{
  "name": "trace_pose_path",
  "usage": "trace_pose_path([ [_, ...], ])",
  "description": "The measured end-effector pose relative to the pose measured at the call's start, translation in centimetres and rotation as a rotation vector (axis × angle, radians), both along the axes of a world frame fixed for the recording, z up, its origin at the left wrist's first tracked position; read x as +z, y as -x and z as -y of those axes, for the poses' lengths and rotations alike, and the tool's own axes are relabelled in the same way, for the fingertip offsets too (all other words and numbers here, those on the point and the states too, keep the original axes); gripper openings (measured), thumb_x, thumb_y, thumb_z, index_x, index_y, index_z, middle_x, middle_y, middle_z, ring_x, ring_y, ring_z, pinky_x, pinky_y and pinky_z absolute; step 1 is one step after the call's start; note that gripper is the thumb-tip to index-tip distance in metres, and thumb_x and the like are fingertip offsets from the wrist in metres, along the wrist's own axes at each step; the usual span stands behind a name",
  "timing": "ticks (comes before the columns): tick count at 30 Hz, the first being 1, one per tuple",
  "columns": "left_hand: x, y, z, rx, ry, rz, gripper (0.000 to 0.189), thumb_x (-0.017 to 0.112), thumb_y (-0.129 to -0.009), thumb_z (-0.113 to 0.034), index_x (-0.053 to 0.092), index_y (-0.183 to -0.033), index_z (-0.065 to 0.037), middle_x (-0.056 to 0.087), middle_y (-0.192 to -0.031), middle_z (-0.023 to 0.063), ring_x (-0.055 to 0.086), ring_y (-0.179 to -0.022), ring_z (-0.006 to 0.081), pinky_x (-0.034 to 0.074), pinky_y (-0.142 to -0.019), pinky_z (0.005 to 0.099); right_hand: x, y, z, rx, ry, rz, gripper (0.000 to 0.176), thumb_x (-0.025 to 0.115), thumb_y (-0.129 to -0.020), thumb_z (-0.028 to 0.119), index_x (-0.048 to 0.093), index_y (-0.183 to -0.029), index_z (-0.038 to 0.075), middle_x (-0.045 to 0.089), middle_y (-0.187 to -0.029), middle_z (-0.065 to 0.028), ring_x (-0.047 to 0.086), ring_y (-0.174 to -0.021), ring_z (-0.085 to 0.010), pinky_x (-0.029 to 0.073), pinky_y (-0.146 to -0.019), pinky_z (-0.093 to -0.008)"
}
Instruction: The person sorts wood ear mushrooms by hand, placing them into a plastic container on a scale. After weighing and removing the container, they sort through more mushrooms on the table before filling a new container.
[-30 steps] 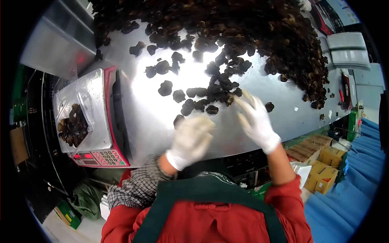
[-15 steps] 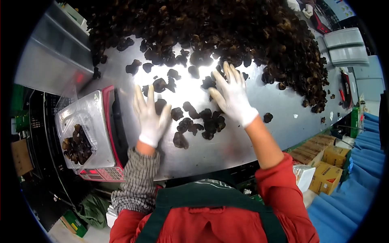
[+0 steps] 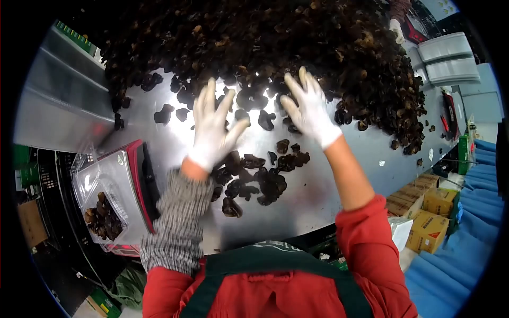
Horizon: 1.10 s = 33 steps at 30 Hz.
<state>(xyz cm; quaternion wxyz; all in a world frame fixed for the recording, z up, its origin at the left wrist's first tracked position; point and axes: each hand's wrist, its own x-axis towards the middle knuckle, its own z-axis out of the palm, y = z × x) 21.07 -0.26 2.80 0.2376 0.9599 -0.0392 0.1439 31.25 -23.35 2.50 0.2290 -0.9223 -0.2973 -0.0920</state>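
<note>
So the person has both hands over the metal desk (image 3: 339, 180), palms down in pale gloves. The left hand (image 3: 214, 130) is open, fingers spread wide, and it isn't gripping anything as far as I can tell. The right hand (image 3: 313, 112) is open too, fingers apart, reaching toward the near edge of a huge heap of dark, frilly pieces (image 3: 254, 40) that look like wood ear mushrooms. Can't tell if the fingertips actually touch any of them.

A looser cluster (image 3: 271, 185) of the same stuff lies on the desk nearer the body, between the two forearms, and a few strays sit between the hands and just left of the left hand.

Off to the left there's a red-edged scale (image 3: 137, 175) with a clear plastic container (image 3: 120, 203) on top, and a small batch (image 3: 104, 218) of the dark pieces is inside it. Behind that is a big shiny metal bin (image 3: 58, 108).

Over on the right, past the heap, there are two pale trays (image 3: 449, 59) side by side, and a co-worker's gloved hand (image 3: 396, 31) shows near the heap's far edge. Cardboard boxes (image 3: 427, 230) sit down by some blue cloth (image 3: 456, 270).
</note>
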Motion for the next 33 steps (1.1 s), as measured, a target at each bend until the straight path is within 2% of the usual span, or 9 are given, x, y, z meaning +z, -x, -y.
trace_pose_path([
  [4, -2.5, -4.7, 0.5, -0.051, -0.126, -0.313, 0.089, 0.046, -0.083, -0.072, 0.029, -0.148, -0.013, 0.015, -0.154, 0.0229, 0.014, -0.142, 0.0398, 0.007, -0.115, 0.0561, -2.3, -0.5, -0.5, -0.019, 0.141, -0.063, 0.056, 0.054, -0.091, 0.038, 0.042, -0.138, 0.009, 0.032, -0.144, -0.0277, 0.033, -0.132, -0.0429, 0.025, -0.108, -0.0548],
  [9, 0.8, 7.3, 1.8, -0.367, 0.106, -0.245, 0.068, 0.065, -0.078, -0.056, 0.055, -0.126, -0.009, 0.046, -0.130, 0.0174, 0.037, -0.127, 0.0375, 0.022, -0.110, 0.0556, 2.9, 12.0, 4.4, 0.496, 0.068, -0.323, 0.040, 0.066, -0.080, 0.028, 0.060, -0.113, 0.006, 0.048, -0.132, -0.0211, 0.047, -0.120, -0.0366, 0.037, -0.103, -0.0518],
  [11, 2.1, 8.2, 0.8, -0.309, 0.305, -0.256, 0.062, 0.074, -0.074, -0.044, 0.057, -0.123, -0.010, 0.046, -0.129, 0.0170, 0.039, -0.125, 0.0362, 0.029, -0.106, 0.0537, 2.9, 11.4, 5.6, 0.462, -0.113, -0.318, 0.036, 0.065, -0.082, 0.027, 0.061, -0.111, 0.006, 0.055, -0.124, -0.0207, 0.050, -0.116, -0.0351, 0.042, -0.100, -0.0461],
  [15, -0.3, 2.4, -3.7, 0.015, -0.099, 0.195, 0.055, 0.075, -0.073, -0.026, 0.057, -0.122, -0.009, 0.043, -0.135, 0.0206, 0.040, -0.124, 0.0390, 0.035, -0.102, 0.0499, 3.1, 2.2, 1.2, 0.242, -0.115, -0.177, 0.036, 0.061, -0.087, 0.027, 0.060, -0.115, 0.004, 0.056, -0.123, -0.0222, 0.051, -0.115, -0.0348, 0.045, -0.094, -0.0436],
  [18, -2.1, -3.5, -8.0, 0.386, -0.007, 0.029, 0.067, 0.060, -0.085, -0.050, 0.045, -0.140, -0.016, 0.014, -0.153, 0.0266, 0.015, -0.140, 0.0434, 0.014, -0.112, 0.0558, -0.4, -3.4, -4.1, 0.083, 0.003, 0.068, 0.046, 0.059, -0.088, 0.034, 0.055, -0.126, 0.008, 0.042, -0.137, -0.0248, 0.038, -0.128, -0.0385, 0.036, -0.102, -0.0499],
  [22, -2.9, -3.1, -8.7, 0.407, 0.012, -0.341, 0.069, 0.056, -0.085, -0.058, 0.045, -0.141, -0.018, 0.010, -0.155, 0.0232, 0.015, -0.141, 0.0440, 0.015, -0.114, 0.0537, -1.8, -0.6, -4.9, 0.141, 0.121, -0.062, 0.058, 0.058, -0.087, 0.046, 0.051, -0.131, 0.009, 0.033, -0.144, -0.0278, 0.030, -0.134, -0.0434, 0.025, -0.108, -0.0572],
  [25, -1.8, 3.9, -4.5, 0.180, 0.065, -0.210, 0.055, 0.069, -0.078, -0.042, 0.058, -0.122, -0.011, 0.039, -0.138, 0.0186, 0.033, -0.129, 0.0390, 0.025, -0.107, 0.0558, 1.0, 6.4, -1.3, 0.376, 0.161, -0.227, 0.055, 0.063, -0.084, 0.041, 0.054, -0.126, 0.007, 0.037, -0.143, -0.0261, 0.034, -0.131, -0.0431, 0.025, -0.109, -0.0574],
  [28, 0.8, 11.1, -0.2, -0.157, 0.229, -0.092, 0.049, 0.075, -0.073, -0.039, 0.062, -0.110, -0.010, 0.049, -0.125, 0.0151, 0.045, -0.115, 0.0332, 0.034, -0.100, 0.0502, 2.8, 10.6, 2.5, 0.589, 0.061, -0.256, 0.044, 0.067, -0.080, 0.036, 0.061, -0.114, 0.008, 0.049, -0.131, -0.0215, 0.044, -0.122, -0.0376, 0.033, -0.105, -0.0524],
  [33, 0.2, 11.0, -2.5, 0.260, 0.110, 0.129, 0.020, 0.071, -0.074, -0.007, 0.063, -0.092, -0.008, 0.062, -0.098, 0.0077, 0.055, -0.093, 0.0271, 0.042, -0.085, 0.0397, 4.9, 7.8, 0.7, 0.433, -0.155, -0.200, 0.030, 0.071, -0.074, 0.011, 0.064, -0.102, 0.002, 0.064, -0.108, -0.0151, 0.061, -0.094, -0.0308, 0.050, -0.082, -0.0393],
])
